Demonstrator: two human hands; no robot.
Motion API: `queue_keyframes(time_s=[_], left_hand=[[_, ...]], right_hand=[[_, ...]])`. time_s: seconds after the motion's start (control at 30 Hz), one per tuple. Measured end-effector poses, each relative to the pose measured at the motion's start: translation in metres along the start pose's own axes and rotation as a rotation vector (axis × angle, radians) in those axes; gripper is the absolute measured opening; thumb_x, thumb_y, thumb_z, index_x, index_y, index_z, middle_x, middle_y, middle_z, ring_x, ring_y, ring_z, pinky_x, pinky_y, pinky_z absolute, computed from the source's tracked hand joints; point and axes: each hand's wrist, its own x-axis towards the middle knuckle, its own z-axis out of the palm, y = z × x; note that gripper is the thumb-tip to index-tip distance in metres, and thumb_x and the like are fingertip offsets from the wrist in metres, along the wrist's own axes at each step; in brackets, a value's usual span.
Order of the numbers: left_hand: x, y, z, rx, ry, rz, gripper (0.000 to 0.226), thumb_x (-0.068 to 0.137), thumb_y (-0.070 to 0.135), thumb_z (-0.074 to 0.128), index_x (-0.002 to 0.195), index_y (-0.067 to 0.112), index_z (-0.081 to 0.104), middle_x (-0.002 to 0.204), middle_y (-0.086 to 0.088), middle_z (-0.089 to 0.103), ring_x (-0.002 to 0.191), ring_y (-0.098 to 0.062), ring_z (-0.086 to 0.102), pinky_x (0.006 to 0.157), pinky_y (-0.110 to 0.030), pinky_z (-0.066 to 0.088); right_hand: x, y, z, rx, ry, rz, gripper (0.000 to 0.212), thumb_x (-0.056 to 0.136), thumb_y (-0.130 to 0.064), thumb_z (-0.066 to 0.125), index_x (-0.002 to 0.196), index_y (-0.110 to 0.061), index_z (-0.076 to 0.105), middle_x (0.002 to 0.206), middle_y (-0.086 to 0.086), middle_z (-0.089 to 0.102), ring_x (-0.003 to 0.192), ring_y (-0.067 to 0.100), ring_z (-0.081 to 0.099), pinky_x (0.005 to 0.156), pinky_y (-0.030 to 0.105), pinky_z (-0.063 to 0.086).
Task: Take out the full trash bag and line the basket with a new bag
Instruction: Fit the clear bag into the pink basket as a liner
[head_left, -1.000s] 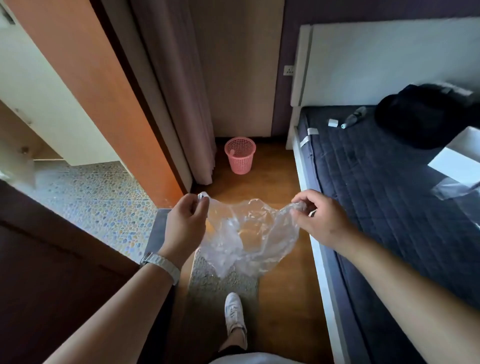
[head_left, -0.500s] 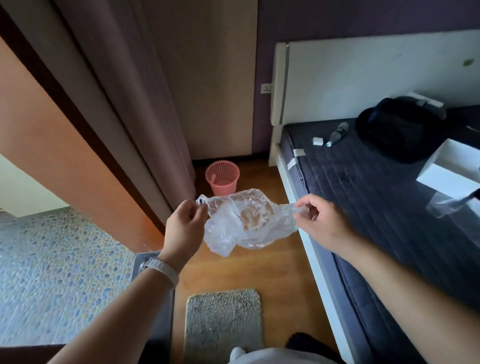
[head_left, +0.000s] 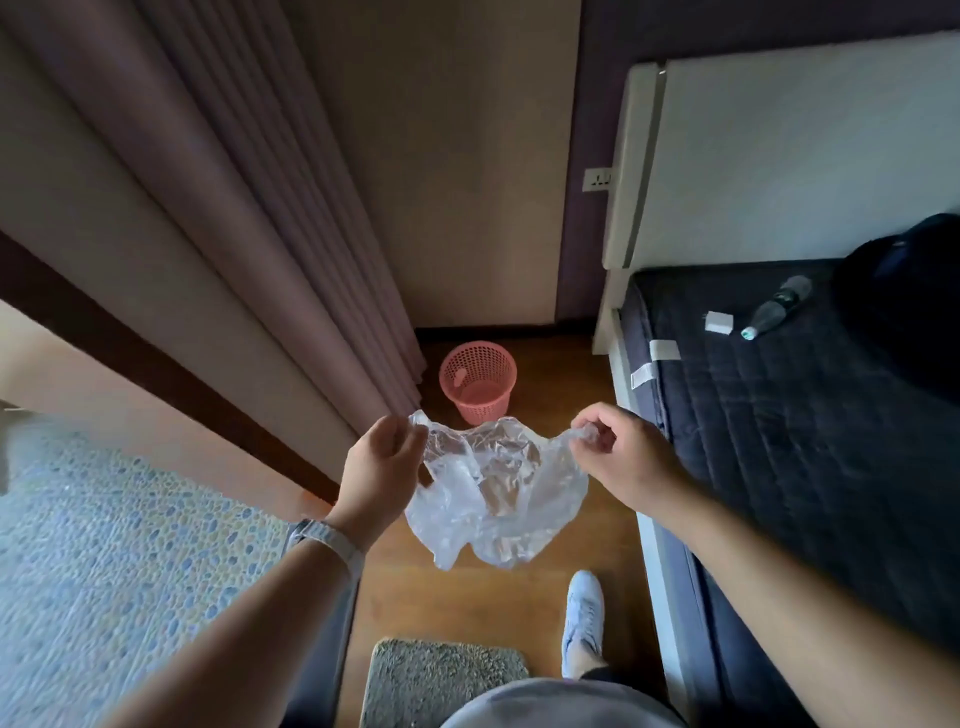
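A clear, crumpled plastic bag (head_left: 493, 491) hangs between my two hands at about waist height. My left hand (head_left: 382, 465) pinches its left top edge and my right hand (head_left: 618, 457) pinches its right top edge. A pink mesh basket (head_left: 478, 382) stands upright on the wooden floor ahead, just beyond the bag, with no liner in it. A small scrap shows inside the basket. The bag's lower part dangles loose above the floor.
A long curtain (head_left: 260, 234) hangs at the left of the basket. The bed (head_left: 810, 415) runs along the right with a bottle (head_left: 774, 309) and dark bag (head_left: 909, 306) on it. A grey mat (head_left: 441, 680) and my shoe (head_left: 582, 623) are on the floor near me.
I have stepped forward, so the basket is closer and larger. The bag stays stretched between both hands and now hangs lower and wider.
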Motion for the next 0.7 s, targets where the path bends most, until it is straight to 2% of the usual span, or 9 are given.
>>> queue_keyframes(time_s=[0.07, 0.13, 0.27, 0.37, 0.43, 0.53, 0.57, 0.63, 0.7], left_hand=[[0.024, 0.022, 0.011, 0.087, 0.018, -0.029, 0.032, 0.092, 0.033, 0.054, 0.070, 0.011, 0.054, 0.054, 0.003, 0.055, 0.051, -0.015, 0.049, 0.046, -0.028, 0.038], [0.048, 0.041, 0.020, 0.145, 0.031, -0.036, 0.032, 0.091, 0.034, 0.053, 0.068, 0.012, 0.052, 0.059, 0.001, 0.056, 0.057, -0.020, 0.051, 0.052, -0.031, 0.040], [0.087, 0.063, 0.030, 0.152, 0.055, -0.050, 0.030, 0.091, 0.037, 0.053, 0.070, 0.015, 0.056, 0.064, -0.001, 0.061, 0.061, -0.021, 0.057, 0.054, -0.029, 0.043], [0.118, 0.065, 0.032, 0.149, 0.080, -0.082, 0.032, 0.091, 0.040, 0.054, 0.072, 0.014, 0.056, 0.065, -0.002, 0.062, 0.066, -0.022, 0.058, 0.054, -0.028, 0.041], [0.143, 0.065, 0.034, 0.125, 0.088, -0.111, 0.031, 0.090, 0.039, 0.055, 0.072, 0.014, 0.057, 0.067, -0.002, 0.064, 0.068, -0.022, 0.059, 0.055, -0.029, 0.041], [0.180, 0.062, 0.039, 0.107, 0.075, -0.125, 0.033, 0.091, 0.041, 0.054, 0.071, 0.015, 0.059, 0.069, -0.001, 0.066, 0.068, -0.021, 0.060, 0.053, -0.029, 0.040], [0.193, 0.059, 0.041, 0.092, 0.070, -0.126, 0.033, 0.091, 0.042, 0.055, 0.072, 0.016, 0.060, 0.069, 0.000, 0.066, 0.068, -0.020, 0.060, 0.053, -0.029, 0.040], [0.221, 0.051, 0.047, 0.042, 0.048, -0.140, 0.030, 0.091, 0.042, 0.056, 0.073, 0.019, 0.062, 0.065, 0.006, 0.065, 0.065, -0.018, 0.059, 0.054, -0.029, 0.042], [0.250, 0.040, 0.055, -0.020, 0.016, -0.170, 0.025, 0.092, 0.037, 0.058, 0.071, 0.022, 0.062, 0.059, 0.010, 0.061, 0.062, -0.016, 0.058, 0.056, -0.031, 0.045]], right_hand=[[0.035, 0.008, -0.013, 0.008, -0.047, -0.021, 0.008, 0.084, -0.026, 0.067, 0.090, -0.026, 0.062, 0.077, -0.006, 0.066, 0.071, 0.012, 0.062, 0.062, 0.033, 0.054], [0.069, 0.015, -0.023, 0.014, -0.106, -0.046, 0.007, 0.085, -0.027, 0.066, 0.090, -0.027, 0.061, 0.077, -0.007, 0.066, 0.071, 0.011, 0.062, 0.062, 0.036, 0.053], [0.124, 0.021, -0.035, -0.016, -0.168, -0.063, 0.008, 0.085, -0.033, 0.066, 0.089, -0.029, 0.060, 0.077, -0.008, 0.064, 0.071, 0.012, 0.061, 0.060, 0.035, 0.051], [0.156, 0.024, -0.038, -0.010, -0.173, -0.043, 0.009, 0.083, -0.025, 0.069, 0.085, -0.026, 0.060, 0.072, -0.001, 0.062, 0.068, 0.021, 0.060, 0.059, 0.035, 0.048], [0.183, 0.022, -0.038, -0.024, -0.188, -0.047, 0.010, 0.083, -0.022, 0.070, 0.087, -0.024, 0.062, 0.073, 0.001, 0.062, 0.069, 0.023, 0.060, 0.059, 0.031, 0.047], [0.225, 0.021, -0.033, -0.048, -0.213, -0.049, 0.011, 0.084, -0.013, 0.069, 0.094, -0.013, 0.064, 0.080, 0.008, 0.064, 0.071, 0.024, 0.058, 0.055, 0.017, 0.038], [0.238, 0.021, -0.030, -0.063, -0.223, -0.060, 0.011, 0.085, -0.012, 0.069, 0.095, -0.011, 0.064, 0.082, 0.008, 0.064, 0.071, 0.022, 0.057, 0.055, 0.016, 0.038], [0.267, 0.021, -0.022, -0.113, -0.236, -0.088, 0.011, 0.085, -0.016, 0.068, 0.095, -0.015, 0.063, 0.079, 0.001, 0.062, 0.071, 0.019, 0.058, 0.057, 0.023, 0.043], [0.297, 0.024, -0.011, -0.157, -0.249, -0.090, 0.011, 0.085, -0.018, 0.068, 0.094, -0.019, 0.062, 0.074, -0.008, 0.056, 0.067, 0.014, 0.055, 0.054, 0.024, 0.041]])
